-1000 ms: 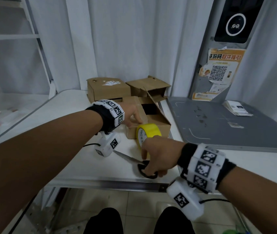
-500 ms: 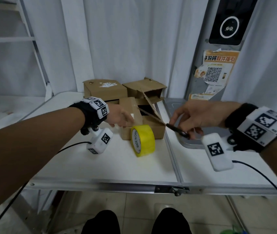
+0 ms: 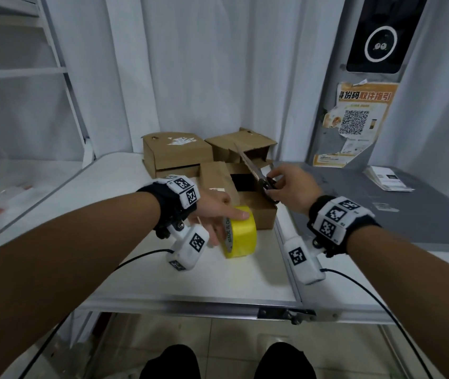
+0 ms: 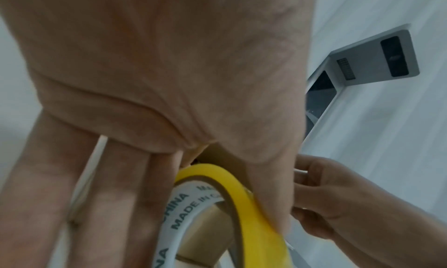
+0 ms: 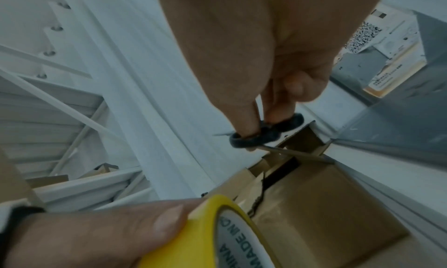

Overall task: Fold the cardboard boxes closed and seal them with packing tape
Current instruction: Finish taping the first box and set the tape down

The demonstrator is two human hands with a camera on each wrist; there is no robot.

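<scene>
A yellow packing tape roll [image 3: 241, 233] stands on edge on the white table [image 3: 141, 274], just in front of an open cardboard box [image 3: 256, 212]. My left hand [image 3: 226, 220] holds the roll, thumb on its top and straight fingers along its left side; the left wrist view shows the thumb on the yellow tape roll [image 4: 254, 205]. My right hand [image 3: 278, 186] grips black-handled scissors [image 3: 268, 187] above the box, blades pointing up and away. In the right wrist view, fingers pass through the handles of the scissors [image 5: 266, 134] over the open box [image 5: 326, 205].
Two more cardboard boxes stand at the back: a closed box [image 3: 174, 154] and a box with loose flaps [image 3: 242, 147]. A grey platform [image 3: 382, 220] with leaflets [image 3: 387, 181] adjoins the table on the right. White shelving [image 3: 53, 69] stands to the left.
My right hand picked the scissors up from the table's front, swung right, and now holds them over the open box. My left hand left the box flap and took the tape roll.
</scene>
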